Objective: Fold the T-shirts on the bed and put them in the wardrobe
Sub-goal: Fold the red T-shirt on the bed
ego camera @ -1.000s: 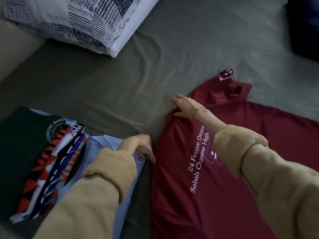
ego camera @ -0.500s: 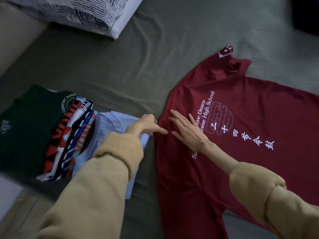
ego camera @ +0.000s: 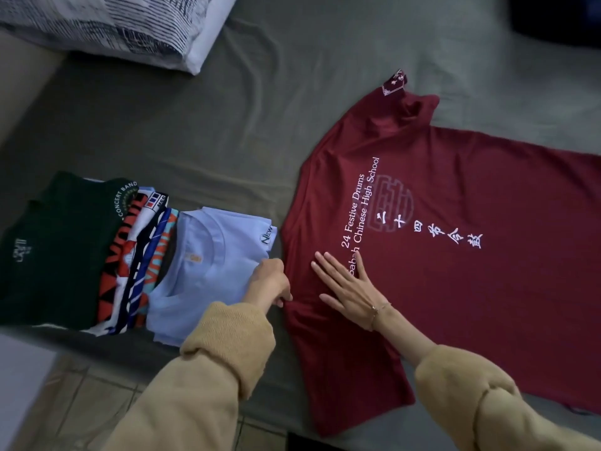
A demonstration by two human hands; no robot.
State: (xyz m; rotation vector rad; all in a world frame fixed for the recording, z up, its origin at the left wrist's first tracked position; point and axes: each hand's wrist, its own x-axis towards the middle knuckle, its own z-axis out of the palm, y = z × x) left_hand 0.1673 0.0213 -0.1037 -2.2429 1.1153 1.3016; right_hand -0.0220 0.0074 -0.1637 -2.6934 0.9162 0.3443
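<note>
While the maroon T-shirt [ego camera: 455, 288] lies unfolded, three shirts are already folded.
It is pressed flat by the open right hand [ego camera: 349, 292]; its edge is pinched by the left hand [ego camera: 271, 284].

A home bedroom: a bed [ego camera: 292, 92] with grey-green sheet, a patterned pillow [ego camera: 123, 24]

Bed cover: olive-grey fitted sheet [ego camera: 201, 131], creased, spread across most of the view
Pillow: white cotton with dark blue hatched print [ego camera: 107, 24], at the head end, upper left
Floor: beige square tiles [ego camera: 81, 405], lower left, beside the mattress edge
Dark shape: navy-black soft object [ego camera: 559, 21], top right corner, too dim to identify
Light: dim, cool, soft shadows
</note>
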